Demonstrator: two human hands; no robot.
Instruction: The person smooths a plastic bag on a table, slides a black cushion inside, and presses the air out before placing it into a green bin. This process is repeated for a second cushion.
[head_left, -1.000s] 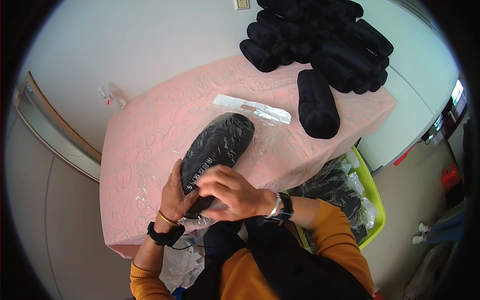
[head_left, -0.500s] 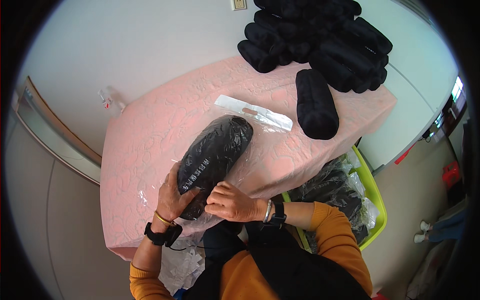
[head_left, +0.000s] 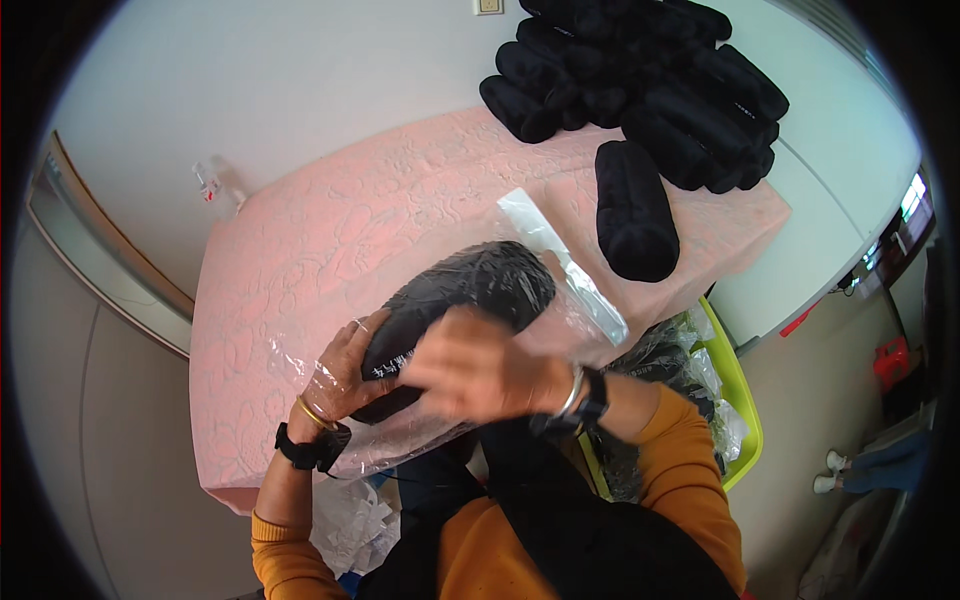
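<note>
A plump black cushion (head_left: pixel 500 275) with white lettering lies slantwise in a clear plastic bag (head_left: pixel 290 325) on the table. The bag's white header strip (head_left: pixel 590 298), with a handle slot, is beyond the cushion's far right end. My left hand (head_left: pixel 343 365) grips the cushion's near left end, thumb on top and fingers along its side. Film glints beside that hand; whether the hand is inside the bag I cannot tell. My right hand (head_left: pixel 470 372), smeared by motion, is over the cushion's near side and hides part of it. Its fingers are unclear.
A pink patterned cloth (head_left: pixel 285 230) covers the table. One unbagged black cushion (head_left: pixel 637 215) lies at the right, before a heap of similar cushions (head_left: pixel 690 125). A lime-green bin (head_left: pixel 752 425) with bagged cushions stands below the right edge. A clear bottle (head_left: pixel 207 183) is near the wall.
The bagged cushion and its header strip have turned clockwise and shifted right. My right hand has risen from the cushion's near edge to over it. My left hand keeps its grip.
</note>
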